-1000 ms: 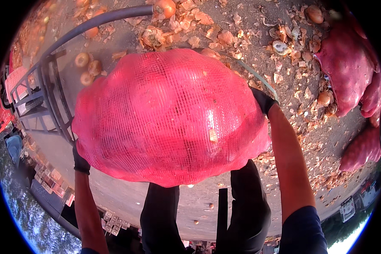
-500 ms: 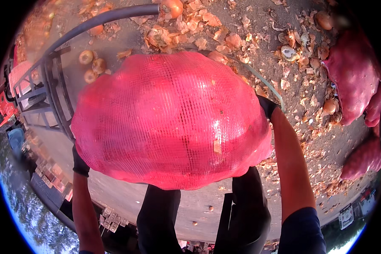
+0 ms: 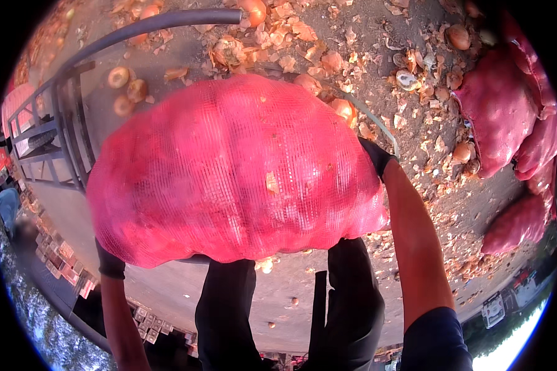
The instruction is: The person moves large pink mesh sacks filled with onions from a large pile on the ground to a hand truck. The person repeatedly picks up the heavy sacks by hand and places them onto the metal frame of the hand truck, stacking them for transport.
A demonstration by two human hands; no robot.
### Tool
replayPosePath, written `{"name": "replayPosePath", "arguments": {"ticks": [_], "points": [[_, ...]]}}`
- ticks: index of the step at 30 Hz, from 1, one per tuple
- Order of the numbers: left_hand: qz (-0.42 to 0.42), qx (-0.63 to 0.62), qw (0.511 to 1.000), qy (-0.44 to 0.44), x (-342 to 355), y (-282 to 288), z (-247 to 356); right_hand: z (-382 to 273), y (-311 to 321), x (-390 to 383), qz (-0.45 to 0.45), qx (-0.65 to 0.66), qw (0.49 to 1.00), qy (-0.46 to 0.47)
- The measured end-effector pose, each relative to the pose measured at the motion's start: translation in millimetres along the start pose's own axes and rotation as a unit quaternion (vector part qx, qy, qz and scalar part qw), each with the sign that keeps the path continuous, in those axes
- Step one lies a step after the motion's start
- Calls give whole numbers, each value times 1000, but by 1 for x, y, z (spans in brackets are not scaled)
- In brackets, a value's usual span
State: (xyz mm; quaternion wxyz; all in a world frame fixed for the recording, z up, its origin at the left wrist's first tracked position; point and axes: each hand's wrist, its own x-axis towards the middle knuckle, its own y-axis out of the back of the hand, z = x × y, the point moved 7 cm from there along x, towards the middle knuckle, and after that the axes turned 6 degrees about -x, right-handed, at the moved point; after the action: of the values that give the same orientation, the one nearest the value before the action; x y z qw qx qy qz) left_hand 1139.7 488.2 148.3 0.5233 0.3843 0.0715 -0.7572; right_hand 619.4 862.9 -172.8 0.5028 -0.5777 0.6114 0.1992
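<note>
A large, bulging red mesh sack of onions point(image 3: 235, 173) fills the middle of the head view, held crosswise in front of my legs. At its lower left end, my left hand point(image 3: 110, 261) in a dark glove grips the sack, its fingers hidden beneath the mesh. My right hand point(image 3: 377, 157), also dark-gloved, holds the right end, with the fingers mostly behind the sack. A bit of dry onion skin point(image 3: 272, 182) clings to the front of the mesh.
A dark metal hand truck point(image 3: 56, 133) with a curved handle lies at the left. More filled red sacks point(image 3: 498, 111) rest on the ground at the right. Loose onions point(image 3: 119, 77) and scattered onion skins point(image 3: 294, 31) cover the ground beyond. Stacked crates point(image 3: 59, 256) stand at far left.
The sack and both hands have shifted slightly left in the view, and the sack's left end has tilted lower. More of the red sacks at the right now shows.
</note>
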Motion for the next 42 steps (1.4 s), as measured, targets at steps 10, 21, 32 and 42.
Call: {"name": "replayPosePath", "arguments": {"ticks": [10,21,32,42], "points": [[1,-79,995,53,21,3,-46,53,30,6,80,97,992,-17],[15,-268,948,169,42,-6,-100,36,12,-65,108,136,985,6],[44,-167,974,148,18,-60,2,57,25,-70,140,133,981,-27],[-12,-107,990,95,42,-99,63,8,10,-68,-6,299,954,-22]]}}
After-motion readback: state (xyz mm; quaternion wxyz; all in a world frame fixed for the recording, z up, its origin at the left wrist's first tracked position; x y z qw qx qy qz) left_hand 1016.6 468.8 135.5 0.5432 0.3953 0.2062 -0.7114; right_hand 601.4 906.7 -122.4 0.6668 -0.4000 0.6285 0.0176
